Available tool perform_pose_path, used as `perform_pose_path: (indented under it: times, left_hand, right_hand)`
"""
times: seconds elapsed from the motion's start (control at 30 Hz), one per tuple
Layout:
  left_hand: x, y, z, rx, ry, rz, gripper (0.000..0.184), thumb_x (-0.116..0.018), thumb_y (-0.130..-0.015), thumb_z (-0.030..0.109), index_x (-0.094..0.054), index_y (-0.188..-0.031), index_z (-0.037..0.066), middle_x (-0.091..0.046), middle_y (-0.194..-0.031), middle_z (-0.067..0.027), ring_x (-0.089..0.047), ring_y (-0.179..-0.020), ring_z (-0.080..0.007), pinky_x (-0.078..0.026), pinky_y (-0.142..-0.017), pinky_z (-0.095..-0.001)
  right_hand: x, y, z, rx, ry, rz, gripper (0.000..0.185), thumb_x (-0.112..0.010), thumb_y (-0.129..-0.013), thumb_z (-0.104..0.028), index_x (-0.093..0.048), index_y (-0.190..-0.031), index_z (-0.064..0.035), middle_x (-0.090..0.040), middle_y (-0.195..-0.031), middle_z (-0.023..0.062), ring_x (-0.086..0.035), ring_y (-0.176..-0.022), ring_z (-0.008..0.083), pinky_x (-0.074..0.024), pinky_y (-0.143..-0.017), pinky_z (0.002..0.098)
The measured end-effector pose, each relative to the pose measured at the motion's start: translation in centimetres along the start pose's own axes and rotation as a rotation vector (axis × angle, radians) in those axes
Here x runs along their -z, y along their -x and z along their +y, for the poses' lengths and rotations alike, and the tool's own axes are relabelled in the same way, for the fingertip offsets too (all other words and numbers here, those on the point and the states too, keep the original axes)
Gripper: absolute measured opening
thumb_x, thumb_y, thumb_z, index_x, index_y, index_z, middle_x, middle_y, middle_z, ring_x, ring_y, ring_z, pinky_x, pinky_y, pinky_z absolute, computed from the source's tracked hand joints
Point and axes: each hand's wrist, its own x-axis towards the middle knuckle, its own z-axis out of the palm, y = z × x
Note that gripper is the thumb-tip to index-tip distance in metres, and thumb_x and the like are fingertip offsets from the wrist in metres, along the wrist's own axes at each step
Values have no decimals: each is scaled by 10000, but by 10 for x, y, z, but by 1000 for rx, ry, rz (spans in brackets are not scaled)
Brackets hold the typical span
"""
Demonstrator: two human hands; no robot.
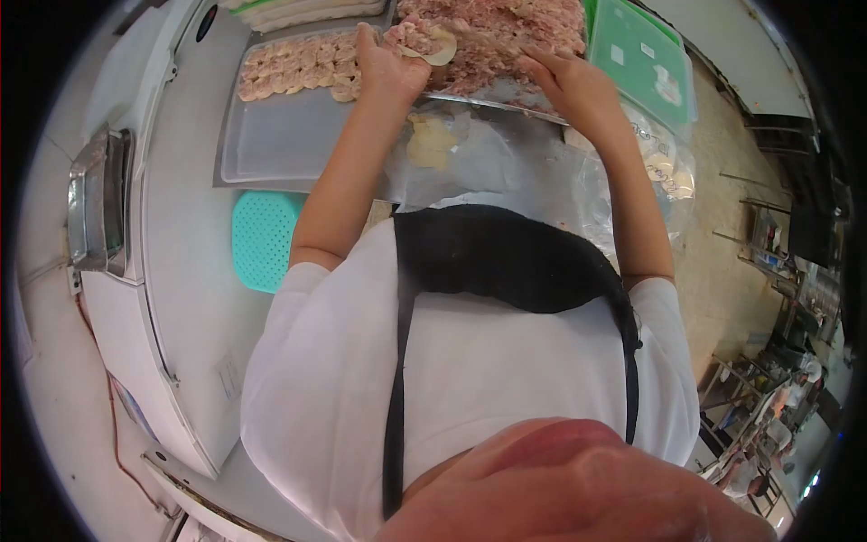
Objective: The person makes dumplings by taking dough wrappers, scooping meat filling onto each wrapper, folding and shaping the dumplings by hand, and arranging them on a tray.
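Note:
My left hand (395,74) holds a round, pale dumpling wrapper (442,49) with pink minced meat on it. My right hand (576,88) is closed at the near right edge of a big heap of minced meat (506,23); what its fingers grip is too unclear to name. The meat lies in a metal tray (506,105). Left of my left hand, rows of filled dumplings (298,65) sit close together at the far end of a pale plastic tray (284,144).
Loose wrappers (432,140) lie on the metal table in front of me. At right are a green lid (632,68) and a plastic bag with pale rounds (664,167). A perforated turquoise plastic piece (262,239) stands lower left, beside a white appliance (176,226).

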Motion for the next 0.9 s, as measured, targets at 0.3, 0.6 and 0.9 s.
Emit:
perform_pose_path:
  times: [0.3, 0.6, 0.9]
  left_hand:
    - [-88, 62, -44, 20, -87, 49, 562, -473, -883, 553, -577, -1056, 29, -625, -975, -147, -576, -974, -342, -463, -868, -538]
    - [-82, 62, -42, -95, -758, -412, 498, -616, -833, 153, -454, -1284, 17, -603, -1080, -120, -604, -937, -288, -503, -833, -442]
    - [-121, 67, -48, -410, -1542, -588, 449, -553, -807, 11, -493, -1252, 8, -601, -1140, -126, -586, -1059, -206, -457, -928, -315]
  right_hand:
    - [11, 11, 28, 269, -3, 112, 244, -571, -887, -283, -661, -1044, -120, -622, -833, 113, -611, -796, 343, -490, -677, 427]
    - [24, 8, 100, 12, -711, -86, 351, -502, -964, -329, -658, -1074, -34, -414, -594, -14, -426, -576, 84, -374, -542, 247]
    - [66, 20, 99, 8, -756, -228, 342, -510, -951, -327, -647, -1076, -40, -532, -679, 77, -506, -628, 151, -430, -619, 289]
